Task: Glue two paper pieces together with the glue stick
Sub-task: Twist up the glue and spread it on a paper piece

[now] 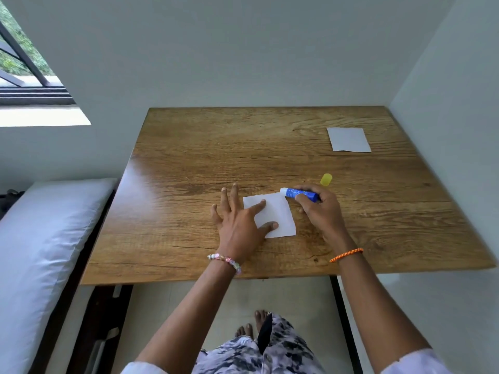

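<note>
A small white paper piece (278,211) lies near the middle of the wooden table (189,157). My left hand (237,220) lies flat with spread fingers, its index finger and thumb pressing on the paper's left part. My right hand (320,209) grips a blue glue stick (299,194), uncapped, its white tip pointing left at the paper's top right corner. The yellow cap (326,179) lies on the table just behind the right hand. A second white paper piece (348,139) lies at the far right of the table.
A wall runs along the table's far and right sides. A bed with a white pillow (46,252) stands to the left of the table. A window (24,63) is at the upper left. My legs and bare feet show below the table's near edge.
</note>
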